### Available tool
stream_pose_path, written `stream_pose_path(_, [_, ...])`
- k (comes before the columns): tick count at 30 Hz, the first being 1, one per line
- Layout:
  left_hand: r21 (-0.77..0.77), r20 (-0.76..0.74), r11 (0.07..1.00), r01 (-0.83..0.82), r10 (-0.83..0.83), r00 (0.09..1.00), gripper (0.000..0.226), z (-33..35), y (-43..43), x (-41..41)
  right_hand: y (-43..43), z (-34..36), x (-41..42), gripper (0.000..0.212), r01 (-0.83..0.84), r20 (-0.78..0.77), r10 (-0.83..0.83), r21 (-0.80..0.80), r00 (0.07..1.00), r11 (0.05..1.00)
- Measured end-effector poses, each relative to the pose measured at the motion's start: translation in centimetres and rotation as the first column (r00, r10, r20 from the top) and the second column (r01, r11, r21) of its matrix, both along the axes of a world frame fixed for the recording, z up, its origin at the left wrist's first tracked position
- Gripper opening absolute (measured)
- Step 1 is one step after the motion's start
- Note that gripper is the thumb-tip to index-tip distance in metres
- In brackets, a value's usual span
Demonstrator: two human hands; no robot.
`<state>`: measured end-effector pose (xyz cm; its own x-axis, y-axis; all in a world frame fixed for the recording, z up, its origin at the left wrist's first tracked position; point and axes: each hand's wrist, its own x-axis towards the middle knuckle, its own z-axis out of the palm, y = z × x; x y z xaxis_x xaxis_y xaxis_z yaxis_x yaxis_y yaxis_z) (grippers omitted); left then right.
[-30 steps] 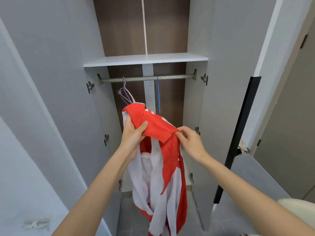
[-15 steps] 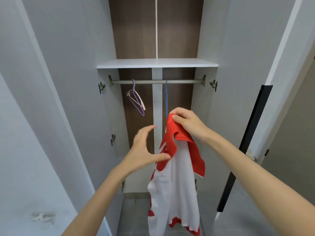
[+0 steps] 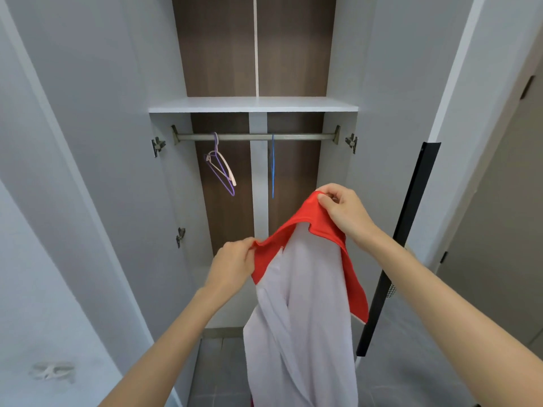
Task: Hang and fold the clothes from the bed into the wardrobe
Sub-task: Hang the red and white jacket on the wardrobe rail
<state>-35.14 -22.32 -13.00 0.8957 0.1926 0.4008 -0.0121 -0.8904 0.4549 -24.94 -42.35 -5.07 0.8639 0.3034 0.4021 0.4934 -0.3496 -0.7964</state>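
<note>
White garment (image 3: 302, 318) with red edging; purple and pale hangers (image 3: 221, 171), left; blue hanger (image 3: 273, 168), centre; brown wood-grain back panel (image 3: 217, 54); white shelf (image 3: 252, 104); black strip (image 3: 408, 215), right.

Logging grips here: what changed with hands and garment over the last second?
The left hand let go, then pinched the red edge of the red and white garment again, spreading it open. The right hand kept its grip, lifting it. The hangers stay on the rail.

Garment (image 3: 305, 304) before wardrobe (image 3: 117, 142), hangers (image 3: 221, 168) on rail (image 3: 299, 137) under shelf (image 3: 252, 104)
</note>
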Motion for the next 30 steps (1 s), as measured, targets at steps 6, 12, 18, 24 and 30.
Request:
stream_pose_path(6, [-0.278, 0.14, 0.938, 0.208, -0.175, 0.975, 0.036, 1.9, -0.5, -0.6, -2.2, -0.5, 0.6, 0.019, 0.005, -0.021, -0.006, -0.049, 1.0, 0.999])
stream_pose_path(12, [-0.506, 0.017, 0.807, 0.305, -0.344, 0.939, 0.024, 0.8, -5.3, 0.2, -2.7, -0.3, -1.0, 0.016, -0.218, 0.0, 0.218, -0.027, 0.976, 0.976])
stream_pose_path(18, [-0.369, 0.016, 0.844, 0.389, -0.412, 0.911, 0.022, -1.0, -8.7, 2.0, -5.5, 0.6, -2.4, 0.017, -0.357, 0.007, 0.357, 0.041, 0.934, 0.933])
stream_pose_path(24, [-0.397, 0.177, 0.856, 0.332, -0.284, 0.942, 0.015, -1.2, -10.7, 2.9, -9.5, 0.4, -3.0, 0.02, -0.176, 0.061, 0.173, 0.056, 0.983, 0.983])
stream_pose_path(30, [-0.164, 0.309, 0.891, 0.423, -0.36, 0.88, 0.016, 1.4, -11.8, 2.7, -15.2, 0.0, -5.0, 0.013, 0.125, 0.13, -0.113, -0.083, 0.985, 0.989])
